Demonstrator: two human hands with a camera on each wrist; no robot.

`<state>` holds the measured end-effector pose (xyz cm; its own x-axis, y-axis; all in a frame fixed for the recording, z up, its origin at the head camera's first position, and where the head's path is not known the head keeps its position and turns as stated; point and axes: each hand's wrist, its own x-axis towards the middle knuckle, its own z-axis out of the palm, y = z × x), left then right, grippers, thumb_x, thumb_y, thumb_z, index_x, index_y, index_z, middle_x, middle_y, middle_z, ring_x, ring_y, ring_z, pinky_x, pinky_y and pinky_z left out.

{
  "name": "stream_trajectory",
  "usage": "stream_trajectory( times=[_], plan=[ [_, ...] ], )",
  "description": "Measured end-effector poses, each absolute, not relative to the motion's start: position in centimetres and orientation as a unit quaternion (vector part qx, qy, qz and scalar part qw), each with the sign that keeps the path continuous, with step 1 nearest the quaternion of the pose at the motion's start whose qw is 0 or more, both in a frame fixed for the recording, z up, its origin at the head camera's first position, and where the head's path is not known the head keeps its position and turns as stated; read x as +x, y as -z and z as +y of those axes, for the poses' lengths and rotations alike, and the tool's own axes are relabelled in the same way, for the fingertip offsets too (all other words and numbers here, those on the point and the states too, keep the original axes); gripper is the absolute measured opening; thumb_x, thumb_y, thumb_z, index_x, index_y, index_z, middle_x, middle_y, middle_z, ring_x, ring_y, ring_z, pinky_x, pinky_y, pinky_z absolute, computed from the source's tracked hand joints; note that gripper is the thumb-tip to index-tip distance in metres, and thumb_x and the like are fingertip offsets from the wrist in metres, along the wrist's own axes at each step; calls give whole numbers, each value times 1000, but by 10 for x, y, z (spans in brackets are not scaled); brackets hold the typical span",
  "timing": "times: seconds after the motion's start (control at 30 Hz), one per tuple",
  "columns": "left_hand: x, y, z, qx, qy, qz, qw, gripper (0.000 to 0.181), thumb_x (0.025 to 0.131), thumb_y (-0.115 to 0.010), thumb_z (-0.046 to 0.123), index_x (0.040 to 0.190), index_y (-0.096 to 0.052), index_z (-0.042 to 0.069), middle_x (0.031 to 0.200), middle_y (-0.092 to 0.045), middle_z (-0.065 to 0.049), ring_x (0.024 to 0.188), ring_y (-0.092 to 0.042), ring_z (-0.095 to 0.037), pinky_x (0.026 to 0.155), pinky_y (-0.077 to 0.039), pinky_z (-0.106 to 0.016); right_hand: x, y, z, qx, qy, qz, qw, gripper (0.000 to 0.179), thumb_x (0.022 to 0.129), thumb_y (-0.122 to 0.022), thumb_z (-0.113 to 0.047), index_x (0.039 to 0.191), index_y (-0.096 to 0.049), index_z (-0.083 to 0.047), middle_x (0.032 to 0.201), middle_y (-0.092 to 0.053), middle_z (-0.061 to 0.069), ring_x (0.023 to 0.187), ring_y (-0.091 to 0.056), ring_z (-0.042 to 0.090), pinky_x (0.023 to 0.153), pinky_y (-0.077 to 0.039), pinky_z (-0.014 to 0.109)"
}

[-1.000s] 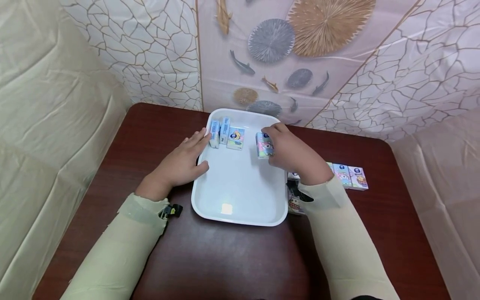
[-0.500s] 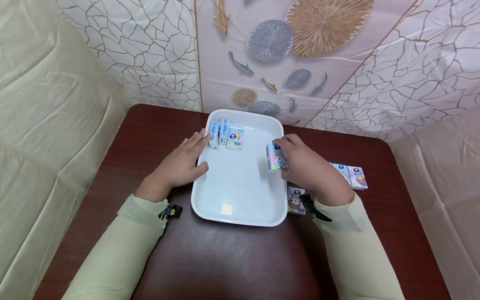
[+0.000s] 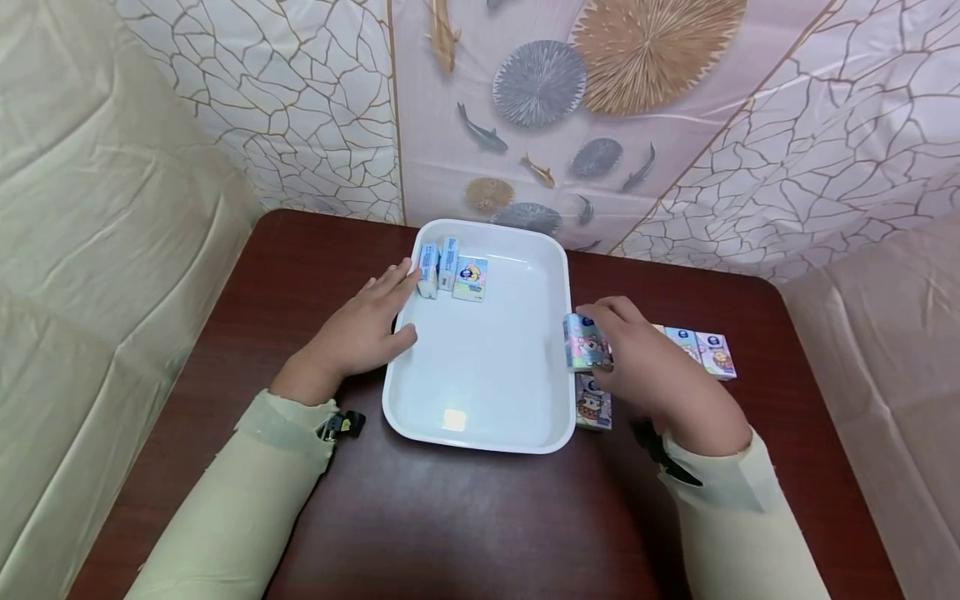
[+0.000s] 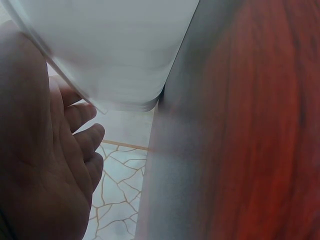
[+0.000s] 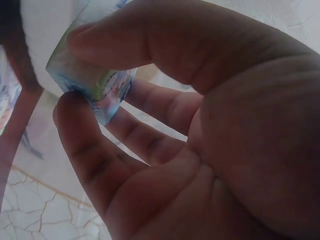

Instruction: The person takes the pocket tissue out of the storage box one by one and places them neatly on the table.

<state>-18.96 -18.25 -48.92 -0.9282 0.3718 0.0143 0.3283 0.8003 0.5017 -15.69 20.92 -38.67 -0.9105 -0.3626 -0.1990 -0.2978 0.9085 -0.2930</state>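
My right hand [image 3: 645, 354] pinches a small, colourful tissue pack [image 3: 585, 343] over the right rim of the white tray [image 3: 483, 367]. In the right wrist view, the thumb and fingers hold that pack [image 5: 87, 72] by its sides. My left hand [image 3: 356, 325] rests on the tray's left rim, its fingers fairly straight. Just beyond those fingertips, two tissue packs stand on edge in the tray's far left corner, the outer pack [image 3: 428, 271] and the inner pack [image 3: 448, 263]. A third pack [image 3: 470, 279] lies beside them, printed face up.
Outside the tray's right side, a tissue pack [image 3: 594, 404] lies on the dark red table [image 3: 465, 525]. Further right, more packs [image 3: 716, 354] lie in a row, partly hidden by my right hand. Patterned cloth [image 3: 300, 100] hangs behind the table.
My right hand has moved right and nearer to me, carrying the tissue pack from inside the tray to above its right rim. The left hand has stayed put.
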Motion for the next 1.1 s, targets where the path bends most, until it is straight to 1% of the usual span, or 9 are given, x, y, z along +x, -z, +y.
stream_trajectory(
  times=[0.1,0.27,0.37,0.53,0.7,0.93,1.1],
  plan=[
    [-189,489,-183,184,-256,948,43,83,102,-54,39,171,-10,28,179,-2,4,166,-7,-24,134,-13,-51,-152,389,219,-170,125,969,130,79,88,-78,-9,158,-42,-11,155,-38,14,122,-55,32,98,-59,51],
    [-189,489,-182,185,-256,948,43,83,102,-54,39,171,-10,28,179,-2,4,166,-8,-24,134,-13,-52,-143,396,234,-158,111,972,133,84,87,-80,-12,160,-39,-10,156,-37,18,122,-57,36,98,-59,56],
    [-189,490,-182,185,-256,948,42,83,102,-54,40,171,-9,28,179,-2,5,166,-8,-24,134,-13,-52,-138,401,243,-151,102,974,132,83,87,-80,-13,160,-40,-9,157,-37,21,121,-58,37,97,-59,57],
    [-189,490,-182,185,-256,948,41,82,102,-54,39,171,-10,28,179,-2,4,166,-8,-24,134,-13,-51,-134,409,254,-142,99,976,129,83,85,-81,-11,159,-41,-7,155,-39,22,121,-57,37,97,-59,57],
    [-190,491,-184,185,-256,948,41,82,103,-54,39,171,-9,28,179,-1,5,166,-8,-24,134,-13,-50,-132,414,260,-128,103,978,133,84,85,-82,-11,158,-42,-6,154,-39,23,120,-55,38,99,-57,59],
    [-190,490,-184,188,-257,947,40,82,103,-54,39,171,-10,26,179,-2,4,166,-7,-23,134,-12,-50,-130,423,269,-129,107,977,131,79,84,-81,-8,154,-45,-3,150,-42,25,124,-53,40,103,-53,62],
    [-191,491,-183,188,-258,947,42,82,103,-54,40,171,-9,27,179,-1,4,166,-7,-23,134,-12,-50,-128,431,277,-118,113,975,148,80,83,-81,-8,155,-45,-4,151,-42,25,126,-52,41,104,-53,63]
  ],
)
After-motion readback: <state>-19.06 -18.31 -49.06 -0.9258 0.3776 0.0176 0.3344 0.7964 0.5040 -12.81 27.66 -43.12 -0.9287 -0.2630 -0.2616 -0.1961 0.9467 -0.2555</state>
